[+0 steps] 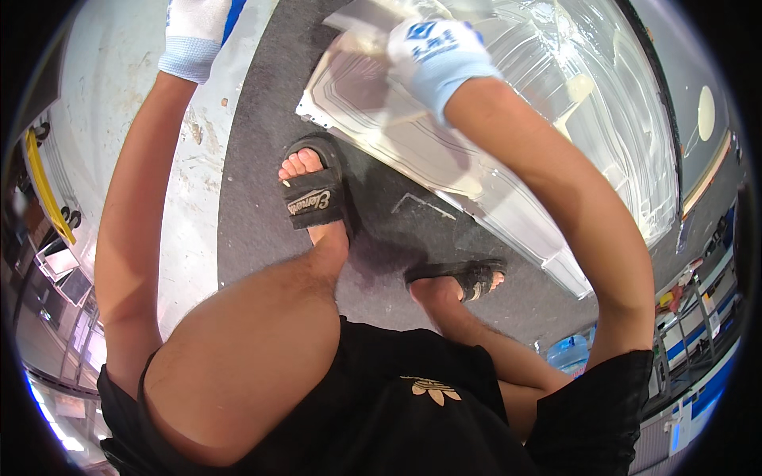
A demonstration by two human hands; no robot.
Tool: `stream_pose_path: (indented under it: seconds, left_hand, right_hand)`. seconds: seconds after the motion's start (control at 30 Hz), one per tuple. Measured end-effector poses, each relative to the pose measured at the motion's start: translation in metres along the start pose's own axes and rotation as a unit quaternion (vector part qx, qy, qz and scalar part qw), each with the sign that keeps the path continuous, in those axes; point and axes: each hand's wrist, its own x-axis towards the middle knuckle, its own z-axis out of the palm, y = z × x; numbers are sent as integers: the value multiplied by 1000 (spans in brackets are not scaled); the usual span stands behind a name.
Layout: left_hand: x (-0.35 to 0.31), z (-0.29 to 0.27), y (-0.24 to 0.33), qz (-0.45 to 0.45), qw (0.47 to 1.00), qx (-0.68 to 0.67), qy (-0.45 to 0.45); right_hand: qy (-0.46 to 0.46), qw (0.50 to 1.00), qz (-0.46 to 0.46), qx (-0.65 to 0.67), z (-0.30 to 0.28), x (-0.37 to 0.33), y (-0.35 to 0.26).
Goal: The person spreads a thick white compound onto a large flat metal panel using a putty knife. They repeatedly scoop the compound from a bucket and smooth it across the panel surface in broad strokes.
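My left hand [198, 20], in a white knitted glove with blue coating and a light blue cuff, reaches to the top edge of the view, where its fingers are cut off. My right hand [432, 51], in a matching glove, is over the near left part of a large flat panel [429, 151]. Its fingers look curled, but they are turned away and smeared by motion. Beside them is a blurred pale flat shape [357, 16], whose kind I cannot make out. Glossy whitish wet paste [556, 47] covers much of the panel in streaks, with a thicker cream blob [578, 89] on it.
The panel lies on a dark grey mat [262, 127] beside a pale, stained floor [190, 174]. My feet in black slides [313, 194] stand close to the panel's edge. A clear blue water bottle [567, 353] is near my right leg. A yellow bar [48, 186] lies far left.
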Motion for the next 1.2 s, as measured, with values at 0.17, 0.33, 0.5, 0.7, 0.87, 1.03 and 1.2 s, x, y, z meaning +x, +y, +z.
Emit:
stream_pose_path:
  seconds: [0.17,0.33,0.5,0.7,0.87,1.03,1.2]
  left_hand:
    - [1,-2,-4,-9,1000,20,10]
    - [2,-3,-10,15,1000,-4,-10]
    - [3,-7,-18,10,1000,7,-12]
    - [4,-10,-21,23,1000,6,-12]
    - [2,-9,-19,5,1000,14,3]
    - [3,-9,-22,14,1000,17,-1]
    - [1,-13,-24,17,999,26,-5]
  right_hand:
    - [6,999,-21,33,24,-11,-42]
    - [2,997,-65,32,30,-17,-53]
    - [15,994,-106,14,19,-11,-45]
    - [-31,986,-159,-47,-7,6,-45]
    - [-55,984,-146,-81,-13,13,-59]
    - [-70,967,-228,-88,-8,10,-70]
    - [-62,967,-227,-98,-2,1,-66]
